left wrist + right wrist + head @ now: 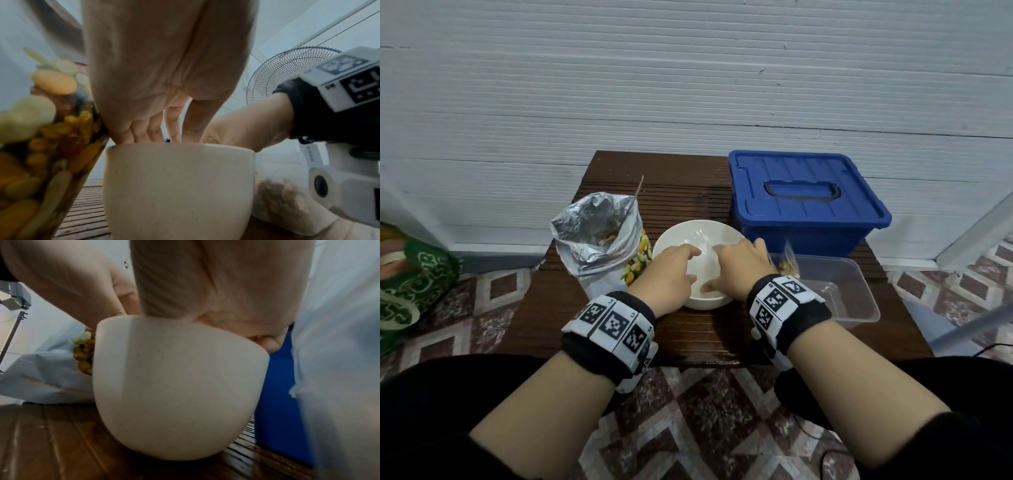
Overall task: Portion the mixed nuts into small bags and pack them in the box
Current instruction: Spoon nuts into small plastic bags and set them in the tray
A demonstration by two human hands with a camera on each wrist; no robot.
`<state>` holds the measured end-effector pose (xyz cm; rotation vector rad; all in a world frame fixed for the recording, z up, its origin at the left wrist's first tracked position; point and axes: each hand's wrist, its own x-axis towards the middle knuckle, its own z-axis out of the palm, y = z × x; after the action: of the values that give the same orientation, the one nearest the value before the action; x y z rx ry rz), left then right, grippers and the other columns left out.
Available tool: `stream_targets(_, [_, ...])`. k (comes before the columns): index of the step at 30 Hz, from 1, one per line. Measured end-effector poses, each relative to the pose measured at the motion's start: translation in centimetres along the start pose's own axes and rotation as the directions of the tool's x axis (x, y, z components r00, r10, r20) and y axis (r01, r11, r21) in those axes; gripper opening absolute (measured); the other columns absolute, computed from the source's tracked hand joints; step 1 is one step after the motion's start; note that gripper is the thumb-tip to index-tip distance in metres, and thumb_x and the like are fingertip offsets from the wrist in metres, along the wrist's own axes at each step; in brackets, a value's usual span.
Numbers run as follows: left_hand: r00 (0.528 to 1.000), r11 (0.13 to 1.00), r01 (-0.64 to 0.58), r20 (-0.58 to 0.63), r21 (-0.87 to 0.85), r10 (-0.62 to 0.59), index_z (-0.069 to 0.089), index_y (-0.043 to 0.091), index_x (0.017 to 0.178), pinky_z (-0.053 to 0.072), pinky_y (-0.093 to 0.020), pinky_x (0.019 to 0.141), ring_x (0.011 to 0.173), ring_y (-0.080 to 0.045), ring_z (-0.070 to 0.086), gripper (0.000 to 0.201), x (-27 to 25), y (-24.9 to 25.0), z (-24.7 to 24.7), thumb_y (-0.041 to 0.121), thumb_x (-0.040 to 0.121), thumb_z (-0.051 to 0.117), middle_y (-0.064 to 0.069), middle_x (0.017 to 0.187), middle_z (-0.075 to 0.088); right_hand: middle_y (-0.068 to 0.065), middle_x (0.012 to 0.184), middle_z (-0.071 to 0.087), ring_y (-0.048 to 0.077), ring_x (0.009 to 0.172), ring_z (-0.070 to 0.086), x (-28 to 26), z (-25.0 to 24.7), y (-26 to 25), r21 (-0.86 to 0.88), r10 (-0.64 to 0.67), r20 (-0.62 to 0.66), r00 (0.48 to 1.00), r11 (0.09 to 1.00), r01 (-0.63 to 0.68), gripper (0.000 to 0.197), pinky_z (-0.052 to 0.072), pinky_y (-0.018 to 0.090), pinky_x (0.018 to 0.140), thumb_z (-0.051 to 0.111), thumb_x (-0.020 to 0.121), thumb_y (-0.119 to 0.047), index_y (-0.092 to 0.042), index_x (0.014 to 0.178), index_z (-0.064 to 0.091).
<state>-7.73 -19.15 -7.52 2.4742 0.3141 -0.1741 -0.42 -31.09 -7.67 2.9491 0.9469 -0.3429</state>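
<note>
A white bowl (681, 236) stands mid-table, and both hands reach into it. My left hand (688, 265) comes in from the left with fingers fairly straight; in the left wrist view its fingers (164, 129) dip past the bowl rim (179, 186). My right hand (717, 270) lies spread over the right side of the bowl (176, 386). A thin clear film (703, 245) glints inside between the hands; no grip on it shows. The open foil bag of mixed nuts (599, 240) stands left of the bowl. The blue box (804, 198), lid on, sits behind to the right.
A clear plastic tub (852, 294) lies right of the bowl with a small filled bag of nuts (789, 265) at its left end. The dark slatted table (688, 335) is small. A green bag (407, 284) lies on the floor at left; a fan (283, 73) stands off right.
</note>
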Motion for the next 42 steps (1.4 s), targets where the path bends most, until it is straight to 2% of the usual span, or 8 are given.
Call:
stream_targets(10, [1.0, 1.0, 0.0, 0.008, -0.02, 0.0, 0.039, 0.017, 0.142, 0.031, -0.028, 0.109, 0.132, -0.018, 0.041, 0.048, 0.0, 0.0, -0.1, 0.014, 0.096, 0.053, -0.004, 0.144, 0.042, 0.008, 0.105, 0.063, 0.027, 0.108, 0.048, 1.0, 0.5, -0.4, -0.15, 0.06, -0.083, 0.995, 0.986, -0.072, 0.04, 0.029, 0.04, 0.092, 0.056, 0.088, -0.052, -0.015, 0.103, 0.064])
stream_targets(18, [0.997, 0.995, 0.01, -0.074, -0.1, -0.018, 0.019, 0.012, 0.15, 0.019, -0.031, 0.117, 0.143, -0.02, 0.023, 0.061, 0.1, 0.4, -0.1, 0.018, 0.098, 0.05, -0.007, 0.156, 0.018, -0.002, 0.102, 0.065, 0.021, 0.105, 0.049, -0.2, -0.9, 0.8, 0.168, 0.064, -0.286, 0.956, 0.986, -0.015, 0.023, 0.028, 0.038, 0.09, 0.053, 0.093, -0.041, -0.023, 0.1, 0.065])
stream_targets(20, [0.991, 0.984, -0.003, -0.134, -0.18, -0.021, 0.02, 0.011, 0.15, 0.027, -0.029, 0.112, 0.135, -0.019, 0.035, 0.059, 0.2, 0.5, -0.2, 0.019, 0.099, 0.049, -0.007, 0.149, 0.032, -0.006, 0.097, 0.067, 0.019, 0.104, 0.05, -0.7, -1.4, 1.2, 0.254, 0.064, -0.322, 0.945, 0.967, 0.022, 0.02, 0.026, 0.038, 0.089, 0.054, 0.092, -0.044, -0.027, 0.096, 0.064])
stream_targets(24, [0.966, 0.944, -0.031, -0.251, -0.329, -0.056, 0.039, 0.009, 0.136, 0.036, -0.021, 0.084, 0.094, -0.011, 0.055, 0.042, 0.2, 0.7, -0.2, 0.011, 0.096, 0.052, 0.007, 0.09, 0.056, -0.011, 0.083, 0.065, 0.014, 0.097, 0.053, -1.4, -2.1, 1.8, 0.499, 0.126, -0.297, 0.946, 0.865, 0.041, 0.014, 0.027, 0.036, 0.089, 0.063, 0.086, -0.044, -0.031, 0.087, 0.059])
stream_targets(31, [0.937, 0.89, -0.079, -0.338, -0.449, -0.088, 0.043, 0.021, 0.117, 0.046, -0.033, 0.091, 0.093, -0.015, 0.063, 0.024, 0.0, 1.0, -0.4, 0.01, 0.097, 0.05, 0.009, 0.073, 0.055, 0.013, 0.081, 0.07, 0.012, 0.083, 0.065, -2.9, -3.5, 3.9, 0.896, 0.209, -0.143, 0.967, 0.443, 0.037, 0.013, 0.047, 0.033, 0.099, 0.073, 0.082, -0.012, -0.021, 0.085, 0.066])
stream_targets(34, [0.948, 0.862, -0.088, -0.307, -0.499, -0.081, 0.046, 0.027, 0.111, 0.049, -0.04, 0.092, 0.092, -0.015, 0.065, 0.021, -0.1, 1.0, -0.5, 0.015, 0.096, 0.053, 0.008, 0.074, 0.058, 0.012, 0.077, 0.067, 0.01, 0.079, 0.065, -3.0, -3.8, 4.2, 0.904, 0.216, -0.159, 0.963, 0.425, 0.054, 0.017, 0.045, 0.029, 0.099, 0.073, 0.081, -0.009, -0.023, 0.086, 0.064])
stream_targets(38, [0.949, 0.848, -0.139, -0.313, -0.512, -0.033, 0.057, 0.027, 0.111, 0.048, -0.028, 0.088, 0.096, -0.01, 0.062, 0.025, -0.4, 1.1, -1.0, 0.042, 0.091, 0.057, 0.007, 0.1, 0.064, 0.002, 0.073, 0.069, 0.006, 0.075, 0.065, -3.2, -4.2, 4.5, 0.878, 0.136, -0.145, 0.98, 0.474, 0.064, 0.021, 0.046, 0.023, 0.089, 0.075, 0.08, -0.011, -0.021, 0.094, 0.063])
stream_targets(42, [0.902, 0.834, -0.208, -0.429, -0.511, -0.038, 0.057, 0.019, 0.087, 0.051, -0.032, 0.086, 0.086, -0.007, 0.065, 0.013, -0.5, 1.5, -1.2, 0.026, 0.097, 0.052, 0.008, 0.084, 0.068, -0.002, 0.072, 0.069, 0.004, 0.073, 0.065, -3.3, -4.4, 4.5, 0.875, 0.103, -0.151, 0.983, 0.476, 0.084, 0.022, 0.047, 0.021, 0.085, 0.075, 0.08, -0.014, -0.022, 0.096, 0.062])
